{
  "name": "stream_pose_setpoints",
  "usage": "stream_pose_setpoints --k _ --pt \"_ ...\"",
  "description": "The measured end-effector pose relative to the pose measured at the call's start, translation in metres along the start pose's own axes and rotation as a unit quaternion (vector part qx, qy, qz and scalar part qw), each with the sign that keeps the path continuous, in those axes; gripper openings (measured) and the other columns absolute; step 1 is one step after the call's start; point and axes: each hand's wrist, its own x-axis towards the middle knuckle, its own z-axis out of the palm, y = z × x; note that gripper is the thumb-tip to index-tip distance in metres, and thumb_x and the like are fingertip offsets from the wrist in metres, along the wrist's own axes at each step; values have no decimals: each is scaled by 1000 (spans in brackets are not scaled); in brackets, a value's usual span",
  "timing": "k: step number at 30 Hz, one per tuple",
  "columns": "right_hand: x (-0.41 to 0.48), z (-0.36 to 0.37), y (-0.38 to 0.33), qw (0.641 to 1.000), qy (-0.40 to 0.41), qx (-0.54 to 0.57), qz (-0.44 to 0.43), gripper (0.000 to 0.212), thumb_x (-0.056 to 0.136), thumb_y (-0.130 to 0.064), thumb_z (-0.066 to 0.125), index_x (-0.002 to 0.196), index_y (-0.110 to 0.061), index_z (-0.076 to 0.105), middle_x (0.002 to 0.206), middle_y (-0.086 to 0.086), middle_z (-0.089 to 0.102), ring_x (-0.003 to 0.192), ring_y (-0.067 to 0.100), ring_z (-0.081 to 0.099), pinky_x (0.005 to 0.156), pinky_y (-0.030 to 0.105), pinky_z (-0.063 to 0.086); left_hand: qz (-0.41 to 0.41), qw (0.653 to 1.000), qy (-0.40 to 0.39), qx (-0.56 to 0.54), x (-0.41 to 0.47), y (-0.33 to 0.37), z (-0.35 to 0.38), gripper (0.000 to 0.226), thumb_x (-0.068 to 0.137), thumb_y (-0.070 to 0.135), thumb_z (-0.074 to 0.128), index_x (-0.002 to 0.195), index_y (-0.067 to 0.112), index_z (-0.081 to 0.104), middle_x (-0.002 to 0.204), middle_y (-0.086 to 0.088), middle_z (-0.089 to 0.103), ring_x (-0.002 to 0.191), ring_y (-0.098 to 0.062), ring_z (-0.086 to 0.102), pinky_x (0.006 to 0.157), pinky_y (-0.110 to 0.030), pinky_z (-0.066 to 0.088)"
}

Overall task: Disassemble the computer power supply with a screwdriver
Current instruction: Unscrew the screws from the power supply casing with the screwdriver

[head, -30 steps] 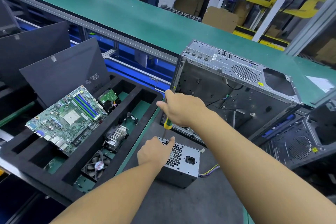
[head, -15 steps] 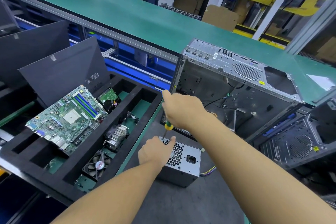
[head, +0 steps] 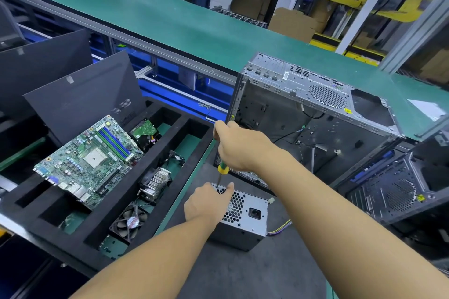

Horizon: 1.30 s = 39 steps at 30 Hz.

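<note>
The grey metal box-shaped power supply [head: 245, 216] sits on a dark mat [head: 267, 272], before an open grey computer case [head: 303, 94]. The left hand [head: 206, 204] grips its far-left corner. Directly above, the right hand [head: 239, 148] is wrapped around an upright green-and-yellow screwdriver [head: 222, 168], tip down on that corner.

We see bright, even overhead light; shadows soft and faint. Slight sheen on top of the grey case [head: 291, 82]. Wide-angle lens bends the green belt [head: 170, 19] and edges. Centre sharp, far background softer.
</note>
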Motion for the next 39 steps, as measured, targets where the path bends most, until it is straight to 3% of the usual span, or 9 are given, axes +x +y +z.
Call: stream_pose_setpoints --k 4,8,11,17,22,27,33,36,39 --pt "-1 -6 -1 999 -38 35 -6 26 83 -22 50 108 -18 40 109 5 36 96 30 43 66 38 38 2 1000 -8 -3 1 0 0 63 79 85 33 89 23 45 65 9 40 72 -21 51 63 -32 39" --pt "1 0 -3 998 20 -48 18 26 99 -43 32 103 -18 38 98 5 46 75 31 51 61 36 32 1 1000 -7 -3 1 -1 0 68 79 84 34 97 22 54 66 9 39 72 -21 50 63 -32 38" --pt "4 4 -1 997 43 -58 -7 18 103 -31 28 102 -16 37 85 4 54 67 31 53 54 34 30 -1 1000 -10 4 0 -1 0 73 79 84 34 105 20 58 71 6 44 76 -22 55 64 -31 39" --pt "2 -6 -1 998 -58 30 -12 25 87 -25 49 110 -19 42 111 6 37 99 29 42 73 42 45 0 1000 -19 3 1 -1 -1 76 79 86 32 106 20 58 80 3 53 78 -23 55 64 -32 39" --pt "4 1 -1 1000 -9 -6 15 20 103 -35 29 101 -16 38 84 4 54 72 29 54 58 36 35 12 1000 -25 7 2 -2 -1 76 80 85 31 107 20 57 88 1 60 89 -24 64 65 -33 40" --pt "4 -5 0 999 -36 13 -8 24 90 -22 46 113 -21 42 110 4 44 90 28 50 66 37 39 13 999 -32 -2 2 -2 -1 76 82 85 32 110 19 58 94 -1 63 93 -26 65 67 -33 41" --pt "6 -1 -9 999 6 -18 35 25 98 -46 35 102 -21 35 100 3 42 80 32 51 64 37 34 7 999 -54 -8 1 0 -5 75 82 84 33 114 21 57 109 -3 66 99 -27 65 68 -33 39" --pt "8 3 -11 998 38 -34 39 16 103 -32 31 102 -17 35 90 5 52 73 32 52 60 37 34 -8 996 -88 -27 5 -2 -5 78 79 87 33 119 23 55 116 -1 64 103 -26 63 70 -34 39" --pt "5 -3 -8 999 -9 8 49 20 94 -27 42 112 -18 41 107 5 44 85 31 50 67 39 40 -9 986 -154 -65 13 -6 -5 86 76 89 36 129 22 49 128 -2 59 113 -27 57 80 -37 41"
